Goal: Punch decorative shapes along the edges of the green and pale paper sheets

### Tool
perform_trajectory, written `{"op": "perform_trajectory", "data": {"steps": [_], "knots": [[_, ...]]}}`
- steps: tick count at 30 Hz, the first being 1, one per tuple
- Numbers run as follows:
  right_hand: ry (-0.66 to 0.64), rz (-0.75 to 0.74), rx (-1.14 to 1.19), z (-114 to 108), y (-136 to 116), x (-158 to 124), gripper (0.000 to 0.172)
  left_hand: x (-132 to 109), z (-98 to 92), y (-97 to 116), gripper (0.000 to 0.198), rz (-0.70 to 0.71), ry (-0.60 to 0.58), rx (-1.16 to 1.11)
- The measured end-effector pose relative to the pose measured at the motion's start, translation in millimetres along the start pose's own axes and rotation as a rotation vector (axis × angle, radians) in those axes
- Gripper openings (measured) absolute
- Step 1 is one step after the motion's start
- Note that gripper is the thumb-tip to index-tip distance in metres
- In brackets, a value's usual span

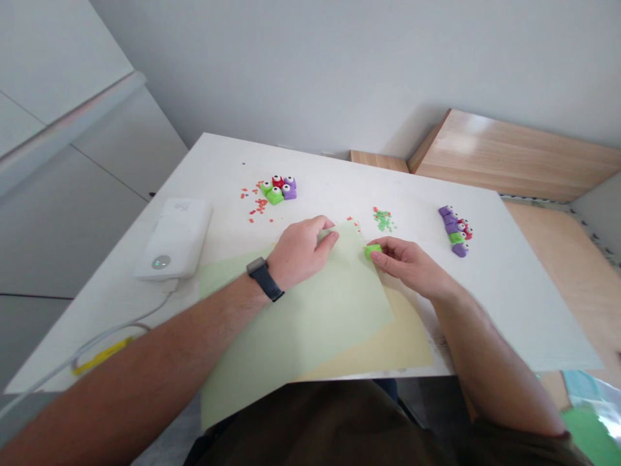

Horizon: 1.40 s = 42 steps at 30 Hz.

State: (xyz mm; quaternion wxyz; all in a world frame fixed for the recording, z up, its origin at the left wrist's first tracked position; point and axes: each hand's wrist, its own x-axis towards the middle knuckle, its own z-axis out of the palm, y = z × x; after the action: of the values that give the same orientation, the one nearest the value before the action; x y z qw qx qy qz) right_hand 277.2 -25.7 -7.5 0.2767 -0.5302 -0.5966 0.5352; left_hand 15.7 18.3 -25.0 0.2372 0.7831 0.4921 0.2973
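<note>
My right hand (402, 264) pinches a small green modelling-clay piece (372, 251) between thumb and fingers, at the edge of a pale green paper sheet (310, 317). My left hand (301, 251) rests on that sheet near its top corner, holding nothing, with a black-strapped wristwatch (264, 278) on the wrist. The sheet lies over a pale yellow paper sheet (392, 343). Further off stand a cluster of green, red and purple clay pieces with eyes (277, 191) and a purple, red and green row (455, 232). Green crumbs (383, 220) and red crumbs (257, 204) lie between them.
The papers lie on a white table (504, 291) whose near edge runs close to my body. To the left sit a white rounded device (174, 238) with a grey cable (121, 333) and a yellow strip (101, 356). Wooden boards (509, 155) stand beyond the table.
</note>
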Motion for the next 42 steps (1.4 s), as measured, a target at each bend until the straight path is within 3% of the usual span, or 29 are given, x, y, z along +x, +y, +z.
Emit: {"op": "perform_trajectory", "data": {"steps": [7, 26, 42], "knots": [[-0.013, 0.039, 0.047, 2.1, 1.4, 0.0, 0.039, -0.4, -0.8, 1.4, 0.025, 0.014, 0.011, -0.013], [0.001, 0.025, -0.091, 4.1, 3.6, -0.8, 0.04, -1.1, -2.7, 5.3, 0.026, -0.002, 0.004, -0.009], [0.007, 0.047, -0.018, 6.4, 4.9, -0.7, 0.043, -1.1, -3.4, 5.7, 0.026, 0.0, 0.0, -0.01]]}}
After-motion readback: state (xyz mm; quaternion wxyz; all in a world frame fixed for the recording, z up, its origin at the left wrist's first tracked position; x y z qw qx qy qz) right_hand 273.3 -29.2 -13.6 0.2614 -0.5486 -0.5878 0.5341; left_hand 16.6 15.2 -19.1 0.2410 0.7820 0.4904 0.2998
